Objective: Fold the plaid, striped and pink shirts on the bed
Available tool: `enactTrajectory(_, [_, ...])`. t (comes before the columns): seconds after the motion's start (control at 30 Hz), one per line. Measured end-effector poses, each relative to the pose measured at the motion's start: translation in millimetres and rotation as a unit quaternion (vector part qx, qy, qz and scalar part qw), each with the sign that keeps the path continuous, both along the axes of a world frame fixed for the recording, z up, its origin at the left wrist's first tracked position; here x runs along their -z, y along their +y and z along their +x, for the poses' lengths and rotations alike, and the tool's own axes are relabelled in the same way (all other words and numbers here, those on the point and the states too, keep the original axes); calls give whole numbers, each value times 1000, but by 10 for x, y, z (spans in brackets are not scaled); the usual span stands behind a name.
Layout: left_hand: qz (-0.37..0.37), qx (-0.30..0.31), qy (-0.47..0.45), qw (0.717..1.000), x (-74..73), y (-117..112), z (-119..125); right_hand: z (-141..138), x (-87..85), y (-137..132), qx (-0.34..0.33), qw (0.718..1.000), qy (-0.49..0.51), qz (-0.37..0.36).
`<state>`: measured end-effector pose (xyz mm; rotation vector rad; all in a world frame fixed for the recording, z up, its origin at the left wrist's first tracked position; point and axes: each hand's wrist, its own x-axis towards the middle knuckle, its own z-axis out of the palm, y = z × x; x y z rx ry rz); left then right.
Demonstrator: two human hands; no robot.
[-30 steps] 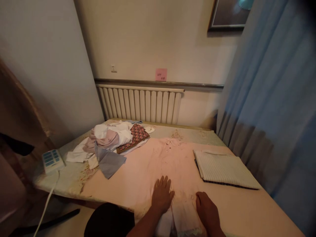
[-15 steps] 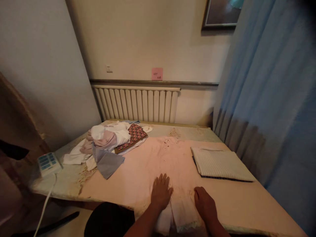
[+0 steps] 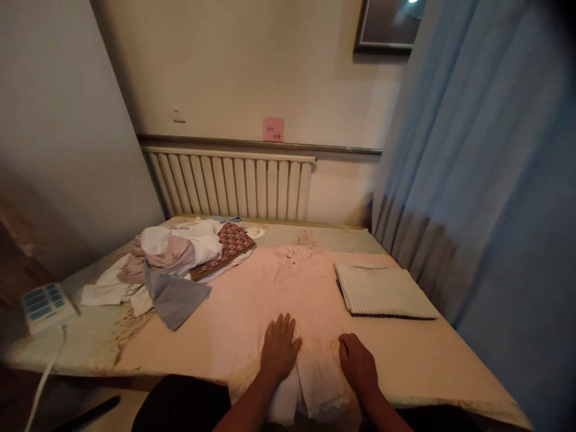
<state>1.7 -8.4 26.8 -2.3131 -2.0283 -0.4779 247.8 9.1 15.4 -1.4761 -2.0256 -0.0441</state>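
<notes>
My left hand [image 3: 279, 348] lies flat on a thin pale pink cloth [image 3: 312, 329], its fingers stretched out and pointing away from me. The cloth is spread over the table's pink cover. At its near end it parts into two strips [image 3: 320, 384], with frayed-looking edges, at the table's front edge. My right hand [image 3: 359, 363] is closed at the right border of this cloth, fingers curled and thumb side upward. The cloth's border runs into those fingers, though the grip itself is mostly hidden.
A folded, striped cream cloth [image 3: 382, 289] lies to the right. Crumpled clothes [image 3: 173, 252], a grey cloth [image 3: 180, 299] and a red patterned piece [image 3: 229, 243] are heaped on the left. A power strip [image 3: 48, 306] with a white cord sits at the left edge. Blue curtain [image 3: 468, 180] hangs at right.
The view has turned slightly to the right, so everything sits further left in the picture. My left hand stays flat on the cloth, and my right hand remains closed at its border.
</notes>
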Motion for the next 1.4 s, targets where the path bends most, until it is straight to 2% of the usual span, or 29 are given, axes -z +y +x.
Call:
enactTrajectory(0.23, [14,-1,11,1000,11,16,5,53,-28,48,5,993,113,17])
enactTrajectory(0.3, [13,0,11,1000,10,18,8,-4,-18,39,-23,995,88,41])
enactTrajectory(0.43, [12,-1,12,1000,1,13,12,-259,66,-53,-135,987,-24,86])
enactTrajectory(0.57, [16,2,19,1000,2,15,10,-478,195,-196,-217,968,-110,59])
enactTrajectory(0.7, [16,3,22,1000,3,17,10,-525,218,-270,-214,967,-136,11])
enactTrajectory(0.87, [15,4,21,1000,-10,10,20,-489,161,-297,-213,966,-149,0])
enactTrajectory(1.1, [-11,15,6,1000,-42,-15,-16,-228,202,-529,-226,962,-153,-11])
enactTrajectory(1.23, [-34,19,-70,997,-8,-164,-185,90,126,-690,-255,955,-152,-27])
enactTrajectory(1.3, [-15,-15,-134,991,39,-318,-332,281,93,-743,-262,953,-150,-38])
enactTrajectory(1.4, [50,-98,-220,969,118,-629,-596,570,101,-792,-242,957,-157,-35])
